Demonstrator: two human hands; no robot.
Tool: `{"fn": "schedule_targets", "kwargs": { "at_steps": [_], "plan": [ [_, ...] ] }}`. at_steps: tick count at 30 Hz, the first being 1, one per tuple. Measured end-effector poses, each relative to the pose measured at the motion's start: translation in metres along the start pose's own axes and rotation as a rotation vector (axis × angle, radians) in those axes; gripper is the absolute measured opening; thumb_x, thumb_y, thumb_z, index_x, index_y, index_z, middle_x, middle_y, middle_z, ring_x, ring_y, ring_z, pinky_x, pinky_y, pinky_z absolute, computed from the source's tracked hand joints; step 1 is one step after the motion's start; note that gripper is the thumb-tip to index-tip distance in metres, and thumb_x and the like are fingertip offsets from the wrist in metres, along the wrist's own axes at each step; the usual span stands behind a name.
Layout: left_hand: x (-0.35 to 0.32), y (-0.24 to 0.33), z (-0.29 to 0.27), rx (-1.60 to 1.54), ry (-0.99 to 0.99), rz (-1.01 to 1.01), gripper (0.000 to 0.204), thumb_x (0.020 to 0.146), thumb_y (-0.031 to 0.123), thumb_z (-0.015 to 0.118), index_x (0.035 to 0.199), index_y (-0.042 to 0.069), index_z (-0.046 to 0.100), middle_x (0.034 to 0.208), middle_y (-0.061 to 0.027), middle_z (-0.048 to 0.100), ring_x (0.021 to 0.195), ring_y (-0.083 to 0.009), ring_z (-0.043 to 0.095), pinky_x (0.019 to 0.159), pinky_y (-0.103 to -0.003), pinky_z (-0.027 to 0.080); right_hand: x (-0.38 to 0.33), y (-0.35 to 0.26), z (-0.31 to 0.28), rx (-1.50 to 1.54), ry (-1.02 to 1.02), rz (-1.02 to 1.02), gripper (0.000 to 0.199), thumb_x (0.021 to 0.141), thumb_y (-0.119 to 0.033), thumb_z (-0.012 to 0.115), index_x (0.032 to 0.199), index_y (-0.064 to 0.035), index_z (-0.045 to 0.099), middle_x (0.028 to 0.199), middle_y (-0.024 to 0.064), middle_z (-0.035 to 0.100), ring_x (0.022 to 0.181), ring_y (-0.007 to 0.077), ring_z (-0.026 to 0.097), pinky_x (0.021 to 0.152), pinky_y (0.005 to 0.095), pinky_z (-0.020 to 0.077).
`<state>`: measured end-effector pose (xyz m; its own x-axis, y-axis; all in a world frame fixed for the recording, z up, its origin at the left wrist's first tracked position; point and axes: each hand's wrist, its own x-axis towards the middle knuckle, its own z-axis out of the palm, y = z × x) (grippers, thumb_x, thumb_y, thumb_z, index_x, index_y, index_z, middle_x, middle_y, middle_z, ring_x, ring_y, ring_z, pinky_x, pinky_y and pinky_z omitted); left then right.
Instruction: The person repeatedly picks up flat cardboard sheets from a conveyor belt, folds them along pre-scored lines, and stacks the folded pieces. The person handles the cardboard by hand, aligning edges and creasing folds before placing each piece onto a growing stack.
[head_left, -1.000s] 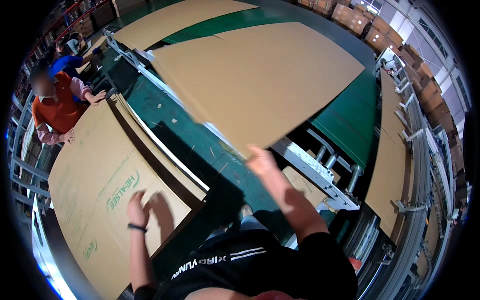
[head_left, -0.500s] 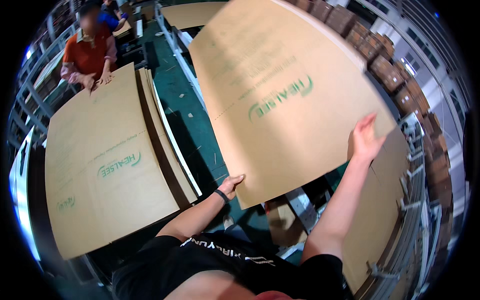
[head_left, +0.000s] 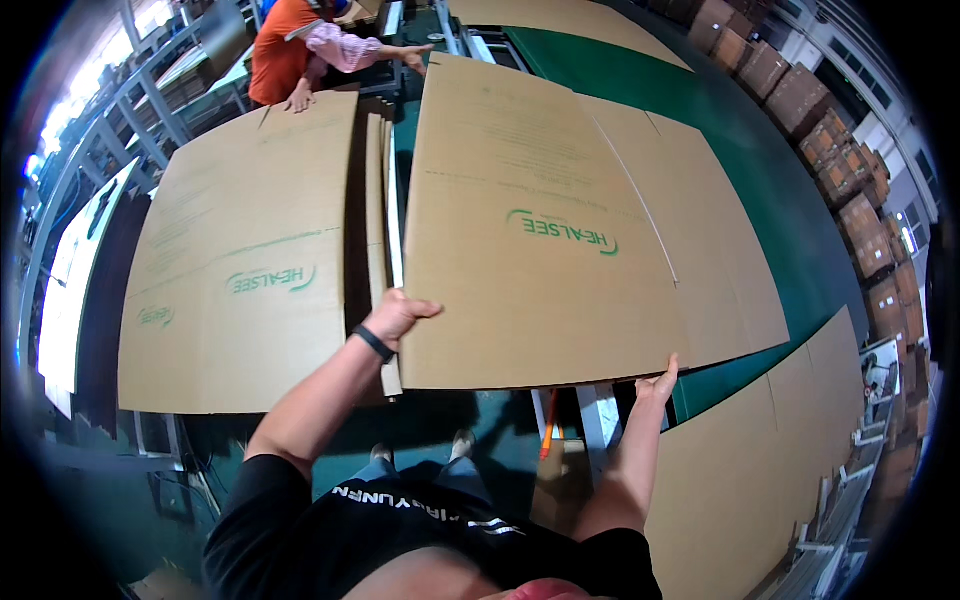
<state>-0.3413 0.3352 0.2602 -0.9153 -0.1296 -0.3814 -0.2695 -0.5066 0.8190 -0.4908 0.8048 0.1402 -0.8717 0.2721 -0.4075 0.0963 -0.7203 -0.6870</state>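
Note:
A large flat brown cardboard sheet [head_left: 490, 310] with green print lies almost level in front of me. My left hand [head_left: 396, 315] is closed on its near left corner, thumb on top. Farther right, my right hand [head_left: 657, 386] grips the near edge from below with the thumb up; its other fingers are mostly hidden. To the left rests a stack of similar printed cardboard sheets [head_left: 210, 340]. A co-worker's hand [head_left: 413, 58] reaches to the far left corner of my sheet, while their other hand [head_left: 300, 97] touches the left stack.
Beneath and beyond my sheet runs a green conveyor belt [head_left: 800, 240]. More cardboard [head_left: 760, 460] lies at the right beside a metal rail [head_left: 850, 500]. Stacked brown boxes [head_left: 770, 70] line the far right. Narrow cardboard edges [head_left: 376, 200] stand between the left stack and my sheet.
The cardboard sheet has come down from a raised tilt to nearly level. Both my hands moved left with it, the right one lower. The co-worker's one hand reached over to its far corner.

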Motion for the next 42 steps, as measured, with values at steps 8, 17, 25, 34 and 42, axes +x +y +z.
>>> {"fn": "schedule_targets", "kwargs": {
  "at_steps": [8,17,25,34,42],
  "plan": [
    [-0.14,0.074,-0.075,0.082,0.197,0.229,0.043,0.075,0.004,0.068,0.115,-0.005,0.056,0.09,-0.0068,0.065,0.079,-0.0148,0.063,0.074,-0.029,0.054,-0.098,0.012,0.07,0.094,-0.395,-0.006,0.042,0.086,-0.016,0.057,0.124,0.0023,0.052,0.12,0.0146,0.06,0.113,0.0297,0.057,0.097,0.0448,0.0483],
    [-0.372,0.138,-0.449,0.29,0.368,0.366,0.052,0.069,0.009,0.072,0.117,-0.002,0.056,0.095,-0.004,0.065,0.08,-0.0092,0.06,0.069,-0.021,0.048,-0.363,0.249,0.155,0.025,-0.512,0.387,0.051,0.077,0.008,0.062,0.124,-0.0107,0.054,0.115,0.0055,0.061,0.104,0.0223,0.06,0.086,0.0413,0.053],
    [-0.538,0.108,-0.736,0.657,1.067,0.301,0.05,0.07,0.008,0.074,0.115,-0.001,0.057,0.11,-0.0114,0.066,0.097,-0.0219,0.065,0.083,-0.034,0.052,-0.599,0.422,0.153,-0.408,-1.138,0.803,0.027,0.094,-0.012,0.057,0.117,0.0026,0.056,0.109,0.0153,0.064,0.093,0.0232,0.065,0.079,0.0351,0.0565],
    [-0.359,-0.002,-0.425,1.381,-0.142,0.626,0.042,0.073,0.025,0.074,0.111,0.012,0.063,0.135,-0.0159,0.048,0.128,-0.0378,0.041,0.106,-0.046,0.035,-0.635,0.553,0.112,-0.836,-1.294,1.167,0.049,0.093,-0.048,0.053,0.104,-0.0018,0.063,0.091,0.0118,0.068,0.08,0.0218,0.068,0.071,0.0318,0.0564],
    [-0.317,-0.025,-0.413,1.579,-0.186,0.732,0.032,0.07,0.016,0.074,0.095,0.004,0.058,0.123,-0.0161,0.054,0.122,-0.0329,0.05,0.106,-0.046,0.039,-0.51,0.456,0.075,-1.123,-1.132,0.956,0.042,0.091,-0.016,0.062,0.128,0.0029,0.051,0.098,0.0112,0.066,0.079,0.0123,0.063,0.069,0.0237,0.0533]
  ]
}}
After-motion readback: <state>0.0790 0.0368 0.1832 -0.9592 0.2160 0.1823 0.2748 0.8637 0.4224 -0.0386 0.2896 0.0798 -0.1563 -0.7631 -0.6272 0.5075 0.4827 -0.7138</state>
